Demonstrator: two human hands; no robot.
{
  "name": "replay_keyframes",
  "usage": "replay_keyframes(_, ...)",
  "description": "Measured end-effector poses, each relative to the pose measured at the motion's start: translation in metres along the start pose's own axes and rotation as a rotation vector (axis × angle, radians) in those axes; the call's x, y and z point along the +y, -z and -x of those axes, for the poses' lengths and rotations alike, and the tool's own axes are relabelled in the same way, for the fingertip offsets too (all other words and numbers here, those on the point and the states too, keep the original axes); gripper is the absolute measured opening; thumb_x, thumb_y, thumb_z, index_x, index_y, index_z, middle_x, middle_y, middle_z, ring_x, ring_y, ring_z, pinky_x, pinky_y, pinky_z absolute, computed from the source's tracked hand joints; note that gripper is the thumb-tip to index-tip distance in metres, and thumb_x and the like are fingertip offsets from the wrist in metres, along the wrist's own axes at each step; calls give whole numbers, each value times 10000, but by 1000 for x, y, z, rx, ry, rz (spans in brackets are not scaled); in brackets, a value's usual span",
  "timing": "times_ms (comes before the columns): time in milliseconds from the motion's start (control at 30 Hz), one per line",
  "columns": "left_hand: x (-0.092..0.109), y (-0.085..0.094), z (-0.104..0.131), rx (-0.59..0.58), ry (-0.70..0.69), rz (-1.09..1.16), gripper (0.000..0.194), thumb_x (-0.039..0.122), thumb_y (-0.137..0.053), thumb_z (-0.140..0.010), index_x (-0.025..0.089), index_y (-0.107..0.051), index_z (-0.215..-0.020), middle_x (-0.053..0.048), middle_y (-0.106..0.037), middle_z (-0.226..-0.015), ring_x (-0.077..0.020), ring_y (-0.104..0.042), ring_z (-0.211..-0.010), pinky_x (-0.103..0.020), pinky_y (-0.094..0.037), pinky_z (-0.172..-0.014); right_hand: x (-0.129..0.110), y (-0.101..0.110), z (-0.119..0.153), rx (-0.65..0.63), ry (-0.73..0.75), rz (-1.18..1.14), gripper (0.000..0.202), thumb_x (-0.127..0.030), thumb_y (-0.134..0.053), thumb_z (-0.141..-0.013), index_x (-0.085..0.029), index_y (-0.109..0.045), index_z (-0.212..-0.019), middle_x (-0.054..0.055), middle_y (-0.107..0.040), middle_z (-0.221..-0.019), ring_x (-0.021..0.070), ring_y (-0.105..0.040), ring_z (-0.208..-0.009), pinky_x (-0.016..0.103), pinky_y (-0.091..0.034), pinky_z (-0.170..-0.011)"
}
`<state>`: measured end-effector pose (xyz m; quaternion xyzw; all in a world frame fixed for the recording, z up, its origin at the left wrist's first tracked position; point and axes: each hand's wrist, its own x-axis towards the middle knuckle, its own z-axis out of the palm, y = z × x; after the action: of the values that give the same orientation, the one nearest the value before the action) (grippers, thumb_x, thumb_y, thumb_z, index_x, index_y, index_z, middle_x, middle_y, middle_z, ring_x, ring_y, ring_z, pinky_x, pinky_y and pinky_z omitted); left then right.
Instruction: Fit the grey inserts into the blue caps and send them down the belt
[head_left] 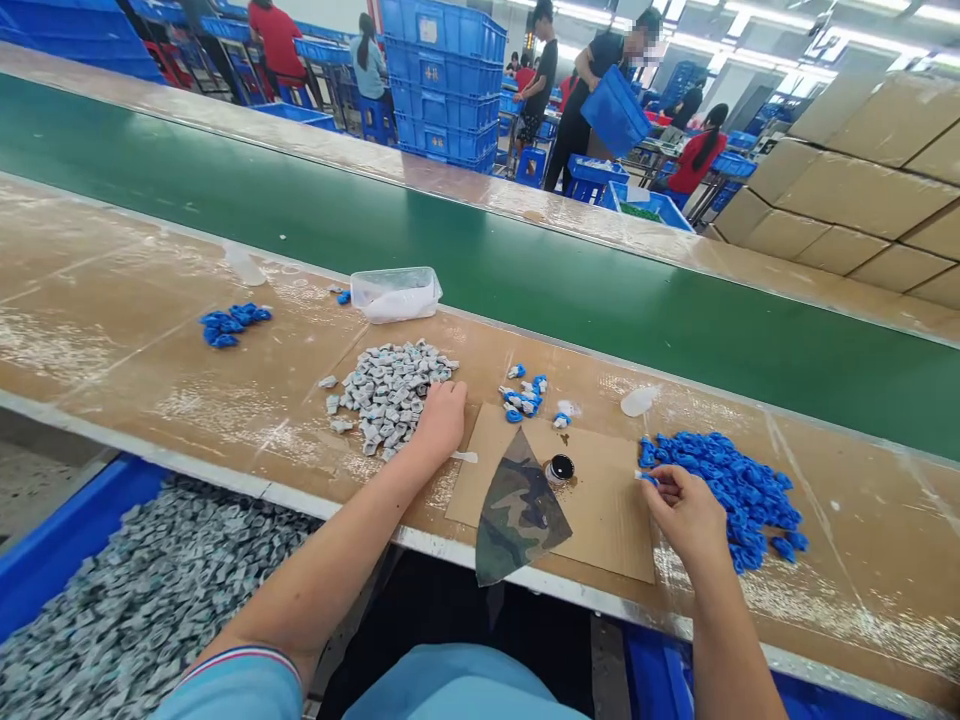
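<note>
My left hand (442, 415) is at the right edge of a heap of small grey plastic pieces (394, 390). Its fingertips are hidden against the heap, so I cannot see whether they hold a piece. At the left side of a pile of small blue plastic pieces (742, 495), my right hand (686, 510) pinches a blue piece (648, 478) with a whitish bit at its end. Between the hands lies a cardboard sheet (611, 525), bearing a small open jar of dark liquid (559, 468) and a camouflage cloth (517, 515). Beyond the sheet sit several joined blue-and-grey pieces (525, 398).
A clear plastic tub (397, 295) stands behind the grey heap; more blue pieces (234, 324) lie left. A green conveyor belt (480, 255) runs behind the worktop. Below left is a blue crate (45, 560) of grey pieces. Stacked crates (442, 80), cartons (862, 190) and people are farther off.
</note>
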<state>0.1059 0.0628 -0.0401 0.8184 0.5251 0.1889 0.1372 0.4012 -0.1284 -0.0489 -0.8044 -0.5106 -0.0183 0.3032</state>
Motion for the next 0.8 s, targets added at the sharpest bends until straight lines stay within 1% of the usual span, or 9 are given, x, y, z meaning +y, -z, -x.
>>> replay_keyframes(67, 3, 0, 8, 28, -21, 117, 240, 48, -383, -823, 147, -591, -893, -135, -646, -934, -262, -584, -916, -397, -460, -842, -6, -1, 3, -23, 54, -63, 197, -356, -532, -742, -220, -673, -763, 46, -653, -723, 174, -602, -610, 309, -514, -610)
replay_keyframes(133, 8, -1, 21, 45, -64, 297, 232, 98, -409, -836, 168, -591, -961, -101, -663, -961, -232, -602, -920, -368, -478, -841, -11, -4, 3, -51, 111, -55, 211, -310, -488, -759, -219, -677, -780, 56, -670, -752, 179, -617, -649, 314, -520, -636)
replay_keyframes(233, 17, -4, 43, 20, -72, 535, 221, 162, -441, -836, 190, -618, -965, -77, -685, -971, -208, -628, -922, -349, -496, -853, -12, -7, 0, -103, 150, -9, 248, -244, -442, -746, -212, -685, -779, 67, -683, -771, 185, -627, -669, 322, -523, -649)
replay_keyframes(300, 23, -6, 58, -46, -13, 689, 216, 209, -452, -839, 186, -638, -947, -75, -692, -942, -200, -650, -870, -342, -521, -815, -10, -6, 0, -150, 170, 0, 277, -223, -425, -749, -211, -696, -798, 69, -693, -797, 186, -637, -687, 321, -524, -650)
replay_keyframes(367, 29, -8, 70, -149, 63, 873, 223, 259, -474, -838, 181, -644, -962, -69, -695, -928, -188, -665, -817, -329, -544, -770, -7, -3, 1, -169, 198, -5, 309, -213, -406, -772, -213, -706, -846, 72, -701, -850, 190, -650, -749, 325, -525, -680)
replay_keyframes(467, 39, -10, 81, -257, 164, 1106, 260, 325, -531, -822, 180, -630, -1014, -60, -691, -957, -175, -671, -821, -317, -558, -767, -7, 3, 5, -116, 209, 10, 314, -263, -417, -832, -210, -707, -938, 83, -699, -901, 208, -644, -831, 346, -519, -737)
replay_keyframes(567, 49, -15, 86, -297, 228, 1227, 308, 367, -577, -800, 178, -619, -1039, -61, -683, -986, -169, -665, -841, -316, -555, -783, -11, 2, 10, -76, 153, 36, 328, -408, -496, -854, -193, -705, -988, 85, -681, -838, 206, -620, -733, 348, -514, -694)
replay_keyframes(667, 54, -21, 90, -347, 224, 1265, 307, 374, -610, -783, 173, -634, -1014, -57, -684, -943, -171, -653, -846, -321, -546, -802, -14, -8, 15, -64, 96, 40, 409, -508, -474, -867, -189, -725, -906, 80, -653, -766, 187, -594, -639, 339, -509, -646)
replay_keyframes(800, 55, -26, 93, -359, 182, 1212, 257, 333, -588, -806, 172, -656, -993, -62, -678, -935, -167, -636, -835, -313, -530, -806, -17, -23, 19, -42, 131, 27, 424, -493, -420, -896, -211, -730, -833, 92, -655, -811, 208, -620, -751, 347, -511, -695)
